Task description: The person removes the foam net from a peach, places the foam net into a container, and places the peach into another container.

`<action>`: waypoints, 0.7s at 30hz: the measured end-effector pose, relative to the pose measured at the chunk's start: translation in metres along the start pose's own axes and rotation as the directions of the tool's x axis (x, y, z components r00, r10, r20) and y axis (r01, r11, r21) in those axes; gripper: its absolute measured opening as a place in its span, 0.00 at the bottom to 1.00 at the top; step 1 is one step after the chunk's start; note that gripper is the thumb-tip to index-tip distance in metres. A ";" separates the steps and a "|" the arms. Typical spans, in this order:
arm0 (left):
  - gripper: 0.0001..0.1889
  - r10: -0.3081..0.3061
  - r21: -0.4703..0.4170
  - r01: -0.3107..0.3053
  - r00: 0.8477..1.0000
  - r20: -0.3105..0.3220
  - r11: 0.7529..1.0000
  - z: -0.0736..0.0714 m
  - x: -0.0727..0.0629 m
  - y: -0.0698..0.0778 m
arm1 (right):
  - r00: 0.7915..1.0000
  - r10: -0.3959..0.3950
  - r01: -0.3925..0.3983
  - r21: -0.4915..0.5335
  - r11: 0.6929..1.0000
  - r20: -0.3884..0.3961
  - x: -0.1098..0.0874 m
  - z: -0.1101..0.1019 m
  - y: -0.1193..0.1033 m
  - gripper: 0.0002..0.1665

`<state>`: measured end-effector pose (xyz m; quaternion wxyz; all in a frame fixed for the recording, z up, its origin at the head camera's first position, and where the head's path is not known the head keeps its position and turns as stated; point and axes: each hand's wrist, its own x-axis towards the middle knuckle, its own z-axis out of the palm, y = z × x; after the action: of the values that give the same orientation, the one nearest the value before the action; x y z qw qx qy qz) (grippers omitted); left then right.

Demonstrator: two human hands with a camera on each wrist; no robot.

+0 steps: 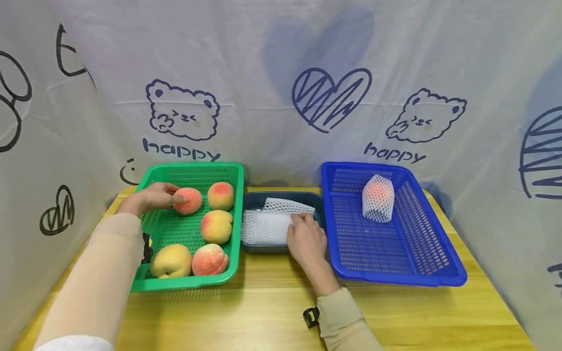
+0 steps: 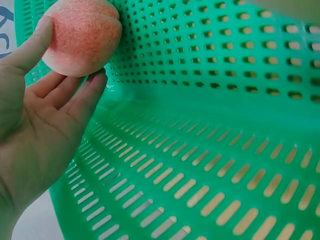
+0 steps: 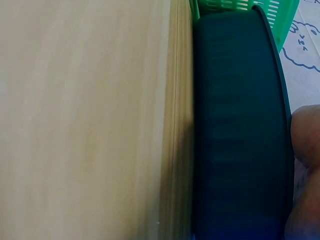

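Observation:
My left hand point(image 1: 155, 197) holds a pinkish-red peach point(image 1: 188, 201) between thumb and fingers, inside the green basket point(image 1: 237, 229). In the left wrist view the thumb presses one side of that peach point(image 2: 82, 40) and the fingers lie beneath it. My right hand point(image 1: 307, 239) reaches over the near right part of a dark tray point(image 1: 250, 199), its fingertips at white foam fruit nets point(image 1: 265, 226). Whether they pinch a net I cannot tell. Only part of the right hand point(image 3: 306, 135) shows beyond the tray rim in the right wrist view.
Several more peaches point(image 1: 217, 226) lie along the right and near sides of the green basket. To the right stands a blue basket point(image 1: 360, 248) with one net-wrapped peach point(image 1: 378, 197) in it. All stand on a wooden table point(image 1: 263, 302) before a printed white cloth point(image 1: 263, 131).

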<state>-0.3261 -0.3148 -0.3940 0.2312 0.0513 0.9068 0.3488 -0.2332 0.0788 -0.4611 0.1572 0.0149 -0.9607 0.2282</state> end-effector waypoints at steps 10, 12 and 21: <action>0.36 0.004 0.125 0.006 0.997 -0.080 0.992 -0.003 -0.009 0.008 | 1.000 -0.007 0.007 0.017 1.000 0.003 0.000 0.002 0.001 0.19; 0.36 0.013 0.155 0.002 0.995 -0.097 0.988 -0.004 -0.013 0.014 | 1.000 -0.005 0.005 0.024 1.000 -0.004 0.001 0.002 0.001 0.19; 0.33 0.117 0.106 -0.099 0.978 -0.173 0.989 -0.010 -0.042 0.047 | 0.999 0.022 -0.019 0.070 0.997 -0.044 0.004 0.003 0.001 0.21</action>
<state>-0.2968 -0.2960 -0.3405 0.1267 0.0801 0.9355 0.3199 -0.2374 0.0786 -0.4625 0.1758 0.0056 -0.9485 0.2633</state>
